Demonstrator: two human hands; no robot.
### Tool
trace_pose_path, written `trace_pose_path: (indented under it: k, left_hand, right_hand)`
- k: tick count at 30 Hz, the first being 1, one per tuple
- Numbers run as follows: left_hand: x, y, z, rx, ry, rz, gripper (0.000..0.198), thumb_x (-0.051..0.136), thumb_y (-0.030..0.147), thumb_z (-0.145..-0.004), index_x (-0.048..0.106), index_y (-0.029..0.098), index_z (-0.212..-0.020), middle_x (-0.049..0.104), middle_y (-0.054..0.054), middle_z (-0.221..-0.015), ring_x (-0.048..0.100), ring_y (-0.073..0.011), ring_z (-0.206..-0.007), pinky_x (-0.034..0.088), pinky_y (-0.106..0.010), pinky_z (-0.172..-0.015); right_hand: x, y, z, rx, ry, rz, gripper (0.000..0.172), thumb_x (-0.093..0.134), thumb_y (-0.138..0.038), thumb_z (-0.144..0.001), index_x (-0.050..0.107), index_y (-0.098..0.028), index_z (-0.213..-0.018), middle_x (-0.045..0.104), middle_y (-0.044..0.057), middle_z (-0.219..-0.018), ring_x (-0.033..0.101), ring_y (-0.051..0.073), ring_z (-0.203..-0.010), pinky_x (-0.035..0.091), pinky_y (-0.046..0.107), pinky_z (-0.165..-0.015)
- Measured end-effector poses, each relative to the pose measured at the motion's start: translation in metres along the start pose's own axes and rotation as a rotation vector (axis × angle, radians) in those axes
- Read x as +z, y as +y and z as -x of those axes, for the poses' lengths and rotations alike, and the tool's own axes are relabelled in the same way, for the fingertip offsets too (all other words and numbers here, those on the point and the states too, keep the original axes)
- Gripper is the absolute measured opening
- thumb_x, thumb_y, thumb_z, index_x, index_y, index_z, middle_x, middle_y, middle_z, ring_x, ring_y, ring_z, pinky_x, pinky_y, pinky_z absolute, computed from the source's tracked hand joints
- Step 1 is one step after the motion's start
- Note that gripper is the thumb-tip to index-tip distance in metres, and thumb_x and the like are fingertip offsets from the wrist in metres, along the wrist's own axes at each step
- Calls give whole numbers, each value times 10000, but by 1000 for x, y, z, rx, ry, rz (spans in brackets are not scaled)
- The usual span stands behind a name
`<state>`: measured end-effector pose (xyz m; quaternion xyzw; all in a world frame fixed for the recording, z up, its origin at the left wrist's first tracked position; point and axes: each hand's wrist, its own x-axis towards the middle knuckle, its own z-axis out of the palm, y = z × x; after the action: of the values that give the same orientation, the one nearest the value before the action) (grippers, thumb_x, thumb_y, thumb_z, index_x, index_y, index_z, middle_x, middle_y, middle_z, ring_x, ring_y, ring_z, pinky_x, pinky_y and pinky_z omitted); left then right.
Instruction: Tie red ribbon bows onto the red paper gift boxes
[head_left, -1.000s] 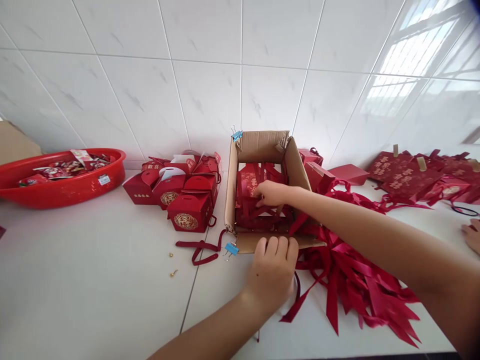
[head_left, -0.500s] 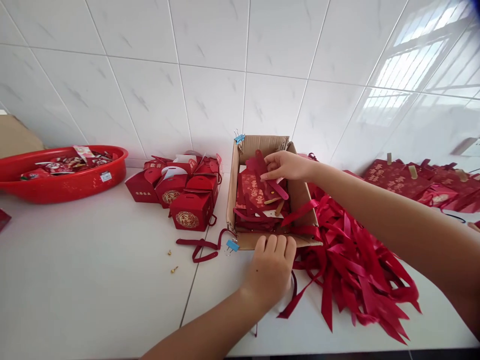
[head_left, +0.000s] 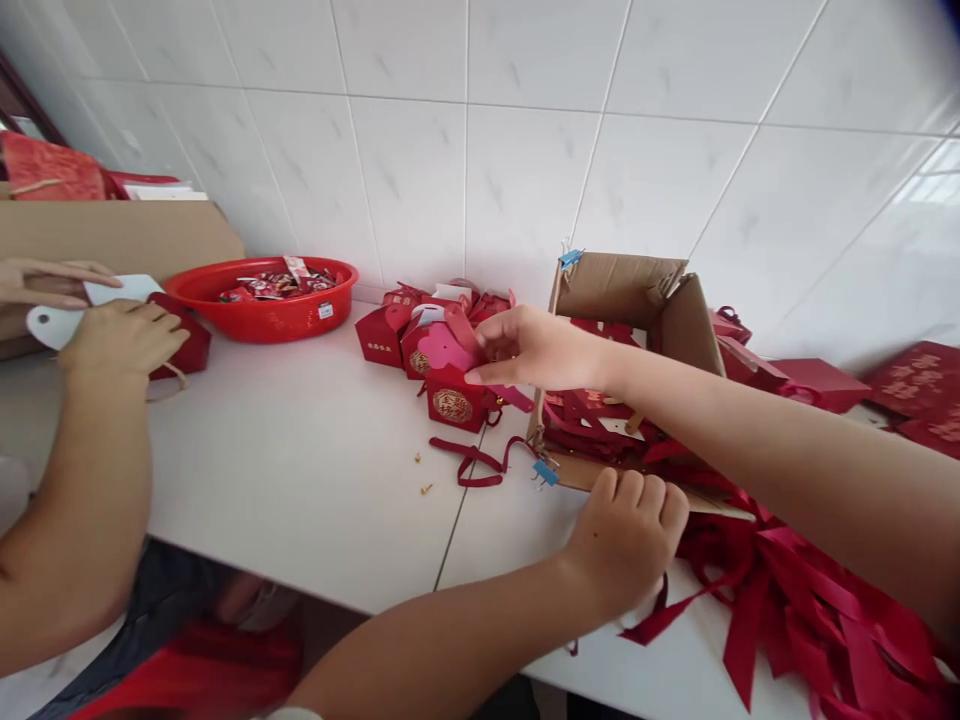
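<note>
right hand (head_left: 525, 350) now left of carton (head_left: 626, 280), pinching pink piece (head_left: 441, 347), seemingly extracted; left hand (head_left: 628, 540) still grips front flap (head_left: 581, 474).

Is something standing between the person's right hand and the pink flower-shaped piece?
No, nothing visible: the right hand holds the pink piece in its fingers, in front of the small red boxes. The left hand is lower, gripping the cardboard box.
</note>
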<state>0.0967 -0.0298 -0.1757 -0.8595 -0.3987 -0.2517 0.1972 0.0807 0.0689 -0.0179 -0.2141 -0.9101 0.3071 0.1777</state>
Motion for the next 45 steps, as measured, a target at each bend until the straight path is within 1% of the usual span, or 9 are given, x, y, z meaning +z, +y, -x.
trace_pose_path:
  k: [8,13,18,21,24,27,32,38,45]
  left_hand:
    - [3,-1,3,37,37,24,225,401,116,-847,525,86,-1032,481,-69,-837,461,-223,-759,284,-345,-659]
    - [1,-1,3,14,48,12,243,402,111,-859,521,62,-1066,474,-67,-846,454,-206,-747,285,-336,-659]
    - [-1,-1,1,-13,59,11,239,406,116,-876,517,68,-1082,480,-61,-862,450,-196,-760,315,-337,-712]
    - [-1,-1,-1,-20,37,20,247,423,141,-872,516,78,-1091,494,-62,-866,453,-203,-765,324,-344,-714]
    - [0,-2,-2,-19,31,10,239,437,149,-857,525,84,-1069,492,-56,-833,452,-205,-742,320,-346,-683]
    - [1,-2,-3,-29,25,-7,247,447,155,-849,529,89,-1072,487,-50,-813,446,-203,-726,320,-348,-668]
    - [2,-1,-4,-37,-4,-17,280,467,166,-839,526,96,-1104,495,-50,-820,444,-200,-734,340,-352,-685]
    - [3,-1,-4,-35,-5,-19,294,473,169,-836,531,99,-1116,500,-52,-824,451,-203,-730,356,-358,-684]
    - [3,-1,-5,-17,-23,-20,314,470,150,-829,526,89,-1132,521,-68,-865,466,-205,-756,364,-358,-700]
  right_hand:
    - [56,34,-42,153,-175,556,164,610,-180,-762,557,-151,-609,584,25,-622,519,124,-582,351,238,-522]
    - [40,31,-29,128,42,615,144,508,-107,-793,648,-131,-819,659,82,-809,595,173,-733,401,257,-630]
    - [-8,41,8,-4,523,618,141,528,-138,-764,662,-137,-808,662,37,-742,585,145,-653,429,254,-655]
    - [-28,69,31,142,686,654,170,495,-186,-794,647,-133,-849,667,49,-766,597,157,-675,446,262,-651]
    - [-35,100,48,402,550,686,191,475,-197,-820,651,-136,-863,690,76,-826,624,183,-746,460,280,-694]
    - [-27,122,57,462,330,663,132,583,-191,-772,678,-162,-858,707,62,-855,642,191,-799,465,271,-733]
    - [-7,139,51,521,121,623,484,748,-398,-701,628,-125,-1083,648,146,-1103,615,249,-990,481,309,-807]
    - [-7,143,34,677,122,575,246,587,-329,-890,610,-116,-1011,636,63,-1004,619,167,-899,518,365,-802]
    - [-55,92,49,581,299,488,102,631,-215,-775,628,-134,-836,672,32,-815,611,134,-733,460,237,-637]
